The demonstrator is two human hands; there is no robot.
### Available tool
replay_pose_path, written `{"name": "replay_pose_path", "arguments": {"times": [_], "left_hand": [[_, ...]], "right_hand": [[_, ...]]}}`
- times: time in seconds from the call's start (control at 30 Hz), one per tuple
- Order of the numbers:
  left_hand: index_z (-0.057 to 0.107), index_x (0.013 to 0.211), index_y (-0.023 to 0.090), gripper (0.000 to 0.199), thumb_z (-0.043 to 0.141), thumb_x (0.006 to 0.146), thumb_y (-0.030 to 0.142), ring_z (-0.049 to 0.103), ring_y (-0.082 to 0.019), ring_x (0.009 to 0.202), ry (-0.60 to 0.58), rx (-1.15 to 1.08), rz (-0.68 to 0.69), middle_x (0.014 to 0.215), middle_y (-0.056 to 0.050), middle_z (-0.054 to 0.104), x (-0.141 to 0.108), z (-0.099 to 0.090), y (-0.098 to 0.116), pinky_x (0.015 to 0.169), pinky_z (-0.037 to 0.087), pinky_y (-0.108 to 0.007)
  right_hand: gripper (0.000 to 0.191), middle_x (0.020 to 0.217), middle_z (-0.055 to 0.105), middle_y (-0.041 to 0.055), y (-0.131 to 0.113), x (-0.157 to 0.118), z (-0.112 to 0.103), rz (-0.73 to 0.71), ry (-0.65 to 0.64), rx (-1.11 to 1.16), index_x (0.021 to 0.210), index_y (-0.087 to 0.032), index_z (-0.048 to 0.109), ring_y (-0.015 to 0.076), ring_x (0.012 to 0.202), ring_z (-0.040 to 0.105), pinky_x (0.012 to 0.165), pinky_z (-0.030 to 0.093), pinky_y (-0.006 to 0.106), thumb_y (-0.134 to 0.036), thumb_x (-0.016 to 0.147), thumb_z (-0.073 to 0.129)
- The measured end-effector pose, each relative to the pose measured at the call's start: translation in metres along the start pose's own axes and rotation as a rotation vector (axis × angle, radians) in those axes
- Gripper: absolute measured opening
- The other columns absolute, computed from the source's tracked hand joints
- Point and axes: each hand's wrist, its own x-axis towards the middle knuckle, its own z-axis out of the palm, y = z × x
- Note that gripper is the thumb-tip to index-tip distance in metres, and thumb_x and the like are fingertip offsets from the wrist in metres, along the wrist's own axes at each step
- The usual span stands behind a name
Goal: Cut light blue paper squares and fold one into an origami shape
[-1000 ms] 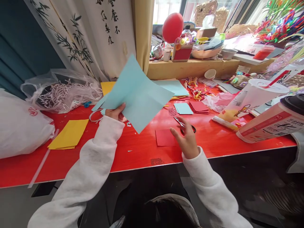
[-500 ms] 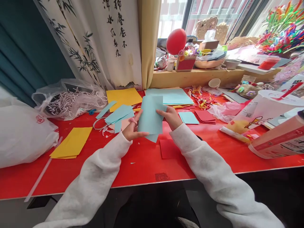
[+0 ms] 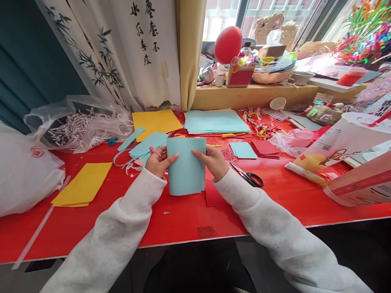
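Paper (image 3: 187, 171) upright, long axis near vertical, folded edge left.

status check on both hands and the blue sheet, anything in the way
Left hand and right hand gripping opposite edges. Blue sheet bent double between them. Scissors and red paper lying near right hand.

hands (image 3: 158, 163) partly behind blue paper (image 3: 185, 171), red card (image 3: 214, 197) partly behind right sleeve (image 3: 259, 209), white bag (image 3: 23, 175) cropped left

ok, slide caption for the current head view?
Left hand and right hand hold a doubled-over light-blue sheet over a red table, black-handled scissors lying to the right.
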Motion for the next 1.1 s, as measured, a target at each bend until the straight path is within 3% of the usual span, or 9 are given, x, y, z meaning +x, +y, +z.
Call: {"name": "replay_pose_path", "arguments": {"times": [0.2,0.43,0.7,1.1], "left_hand": [[0.062,0.086,0.015,0.043,0.075,0.051,0.036,0.062,-0.019,0.082,0.071,-0.032,0.039,0.085,-0.004,0.067,-0.0063,0.0044,0.0054,0.068,0.05,-0.026],[0.065,0.078,0.015,0.035,0.077,0.048,0.028,0.061,-0.014,0.074,0.121,-0.096,0.091,0.079,-0.001,0.068,-0.0098,0.0097,0.0062,0.068,0.05,-0.023],[0.064,0.076,0.015,0.033,0.078,0.047,0.024,0.062,-0.012,0.071,0.108,-0.104,0.107,0.075,0.001,0.068,-0.01,0.0101,0.0067,0.066,0.05,-0.022],[0.065,0.076,0.015,0.034,0.078,0.047,0.028,0.061,-0.012,0.068,0.142,-0.102,0.107,0.074,0.0,0.068,-0.0095,0.0087,0.0058,0.064,0.05,-0.022]], "right_hand": [[0.031,0.078,0.061,0.0047,0.0004,-0.0013,-0.0017,-0.057,-0.025,-0.112,0.077,-0.015,0.058,0.0176,0.072,0.057,0.062,0.045,0.03,-0.045,0.073,0.056],[0.031,0.079,0.058,0.0046,0.0053,-0.0039,-0.0001,-0.18,0.035,-0.21,0.087,-0.017,0.054,0.0164,0.072,0.055,0.06,0.045,0.028,-0.046,0.078,0.048],[0.033,0.083,0.06,0.0045,0.0039,-0.002,-0.0005,-0.175,-0.058,-0.067,0.086,-0.018,0.053,0.0165,0.075,0.057,0.064,0.047,0.028,-0.048,0.075,0.053],[0.031,0.071,0.054,0.0015,-0.0012,-0.0049,0.0011,-0.136,-0.033,-0.068,0.076,-0.016,0.053,0.0127,0.065,0.051,0.057,0.043,0.026,-0.048,0.076,0.051]]}}
